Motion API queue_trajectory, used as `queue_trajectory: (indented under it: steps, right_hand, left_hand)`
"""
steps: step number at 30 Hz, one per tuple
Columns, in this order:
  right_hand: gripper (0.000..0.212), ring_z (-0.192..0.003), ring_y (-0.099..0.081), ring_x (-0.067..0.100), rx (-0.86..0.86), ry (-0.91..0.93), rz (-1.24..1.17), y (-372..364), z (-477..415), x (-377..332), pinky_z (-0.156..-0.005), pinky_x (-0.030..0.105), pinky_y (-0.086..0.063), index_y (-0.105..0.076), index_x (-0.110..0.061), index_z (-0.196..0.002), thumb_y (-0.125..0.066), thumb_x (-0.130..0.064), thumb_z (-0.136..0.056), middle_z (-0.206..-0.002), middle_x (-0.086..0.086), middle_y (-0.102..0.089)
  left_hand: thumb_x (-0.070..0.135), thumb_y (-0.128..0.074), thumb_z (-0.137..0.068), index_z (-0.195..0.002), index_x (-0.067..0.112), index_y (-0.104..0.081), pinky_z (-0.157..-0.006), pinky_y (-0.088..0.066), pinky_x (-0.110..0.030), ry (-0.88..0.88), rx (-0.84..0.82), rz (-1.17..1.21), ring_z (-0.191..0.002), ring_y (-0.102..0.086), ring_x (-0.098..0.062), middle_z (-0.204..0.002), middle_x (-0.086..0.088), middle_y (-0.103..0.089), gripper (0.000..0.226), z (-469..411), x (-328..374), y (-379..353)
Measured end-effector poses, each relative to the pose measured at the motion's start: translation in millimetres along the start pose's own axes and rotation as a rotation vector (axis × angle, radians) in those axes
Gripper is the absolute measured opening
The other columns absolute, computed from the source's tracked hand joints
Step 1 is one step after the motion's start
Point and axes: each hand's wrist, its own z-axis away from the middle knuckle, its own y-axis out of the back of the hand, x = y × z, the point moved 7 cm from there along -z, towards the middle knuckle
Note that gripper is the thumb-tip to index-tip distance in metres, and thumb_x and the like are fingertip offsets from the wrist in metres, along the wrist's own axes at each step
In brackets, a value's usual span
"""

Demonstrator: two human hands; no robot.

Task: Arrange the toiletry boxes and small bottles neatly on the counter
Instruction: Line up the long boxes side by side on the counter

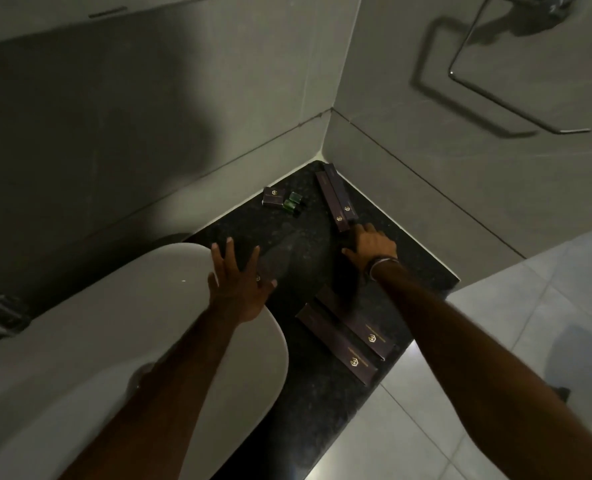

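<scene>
On the dark speckled counter (pixel 308 258), two long brown boxes (pixel 336 195) lie side by side in the far corner along the right wall. My right hand (pixel 370 245) rests flat at their near ends, fingertips touching them. A small square brown box (pixel 273 196) sits by the back wall, with two small green bottles (pixel 291 202) just right of it. Two more long brown boxes (pixel 346 337) lie side by side near the counter's front edge. My left hand (pixel 240 282) hovers with fingers spread over the basin rim, holding nothing.
A white oval basin (pixel 114 341) fills the left of the counter. Grey tiled walls meet in the corner behind. A metal towel ring (pixel 516 109) hangs on the right wall. Light floor tiles (pixel 529 341) lie beyond the counter's right edge.
</scene>
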Motion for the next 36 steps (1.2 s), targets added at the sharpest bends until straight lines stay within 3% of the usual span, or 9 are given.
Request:
queue_trajectory:
  steps: [5,10,15,18,23,30,36]
  right_hand:
    - [0.073,-0.104,-0.061,0.034,0.081,-0.099,-0.078,3,-34,-13,-0.082,0.045,-0.054,-0.037,-0.015,-0.145,-0.063,-0.049,-0.086,-0.129,0.014,-0.055]
    - [0.067,-0.101,-0.063,0.034,0.143,-0.184,-0.158,-4,-47,-11,-0.074,0.039,-0.049,-0.040,-0.015,-0.139,-0.064,-0.047,-0.086,-0.123,0.014,-0.060]
    - [0.060,-0.099,-0.064,0.031,0.143,-0.144,-0.194,-10,-37,-2,-0.078,0.041,-0.054,-0.043,-0.017,-0.138,-0.063,-0.043,-0.088,-0.123,0.012,-0.061]
    - [0.052,-0.102,-0.063,0.028,0.123,-0.114,-0.216,-17,-15,14,-0.083,0.043,-0.055,-0.052,-0.019,-0.131,-0.063,-0.044,-0.087,-0.123,0.010,-0.061]
    - [0.035,-0.099,-0.062,0.020,0.114,-0.081,-0.257,-40,56,65,-0.078,0.032,-0.049,-0.060,-0.027,-0.120,-0.062,-0.044,-0.089,-0.118,0.001,-0.061]
    - [0.034,-0.090,-0.060,0.011,0.051,-0.143,-0.280,-71,156,118,-0.075,0.027,-0.053,-0.058,-0.030,-0.121,-0.062,-0.044,-0.089,-0.109,-0.004,-0.064]
    - [0.036,-0.094,-0.063,0.015,0.056,-0.158,-0.274,-69,165,117,-0.076,0.027,-0.053,-0.062,-0.026,-0.121,-0.064,-0.043,-0.089,-0.110,-0.003,-0.065]
  left_hand:
    - [0.059,-0.049,-0.090,-0.153,0.039,0.000,-0.116,-0.017,-0.061,-0.026,0.013,0.083,-0.141,0.032,-0.037,-0.159,-0.009,0.028,0.083,0,0,-1]
    - [0.058,-0.050,-0.090,-0.152,0.040,0.000,-0.115,-0.016,-0.060,-0.021,0.006,0.082,-0.141,0.034,-0.036,-0.158,-0.008,0.029,0.082,-1,-1,-4]
    - [0.057,-0.051,-0.090,-0.152,0.041,-0.002,-0.115,-0.015,-0.060,-0.025,0.013,0.081,-0.141,0.034,-0.036,-0.158,-0.007,0.030,0.081,2,1,-4]
    - [0.058,-0.050,-0.090,-0.152,0.041,-0.001,-0.114,-0.015,-0.061,-0.026,0.008,0.059,-0.141,0.033,-0.036,-0.158,-0.008,0.029,0.081,2,2,-4]
    - [0.058,-0.049,-0.091,-0.153,0.040,-0.002,-0.114,-0.018,-0.062,-0.015,0.009,0.030,-0.141,0.033,-0.037,-0.158,-0.008,0.029,0.080,2,3,-4]
    - [0.060,-0.047,-0.091,-0.153,0.039,-0.003,-0.114,-0.020,-0.062,0.000,0.011,-0.007,-0.141,0.032,-0.039,-0.158,-0.009,0.029,0.079,2,3,-2]
    - [0.060,-0.047,-0.090,-0.153,0.036,-0.012,-0.111,-0.026,-0.062,-0.006,0.063,-0.035,-0.143,0.023,-0.042,-0.160,-0.012,0.020,0.076,5,5,1]
